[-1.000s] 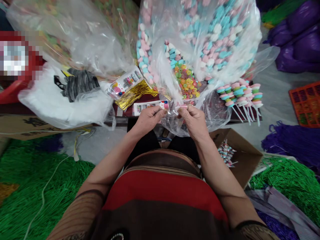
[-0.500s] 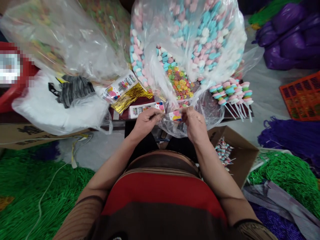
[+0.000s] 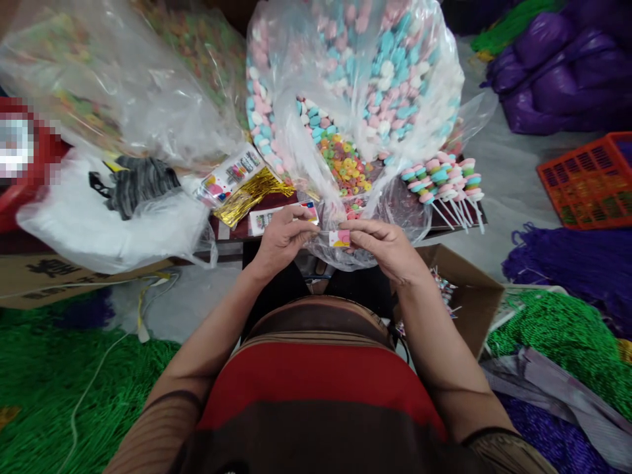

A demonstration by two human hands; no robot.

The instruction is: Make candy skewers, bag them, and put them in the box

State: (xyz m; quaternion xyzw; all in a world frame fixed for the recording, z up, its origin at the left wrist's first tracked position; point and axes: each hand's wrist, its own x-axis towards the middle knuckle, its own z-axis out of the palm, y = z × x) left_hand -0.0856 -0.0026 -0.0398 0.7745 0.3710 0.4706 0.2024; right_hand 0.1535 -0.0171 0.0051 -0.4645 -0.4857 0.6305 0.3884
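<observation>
My left hand (image 3: 288, 238) is closed in a pinch at the left end of a small printed label (image 3: 339, 238), white with pink and yellow. A thin pale piece runs from the label to my left fingertips; its kind I cannot make out. My right hand (image 3: 385, 245) pinches the label's right end, fingers stretched over it. Under my hands lies the crumpled edge of a clear plastic bag (image 3: 345, 260). Just behind my left hand, a stack of printed cards (image 3: 259, 222) lies on the table. Ring-shaped gummies (image 3: 345, 161) fill the opening of the bag beyond.
A large bag of pink, blue and white candies (image 3: 395, 79) stands at the back. Candy skewers (image 3: 444, 176) lie on the right, gold twist ties (image 3: 241, 204) on the left. Below right is a cardboard box (image 3: 476, 309) with wrapped candy; an orange crate (image 3: 587, 181) sits farther right.
The right hand has turned and its fingers have straightened along the label, which now shows flatter and a little further left. The left hand keeps its pinch. The whole view has shifted slightly.
</observation>
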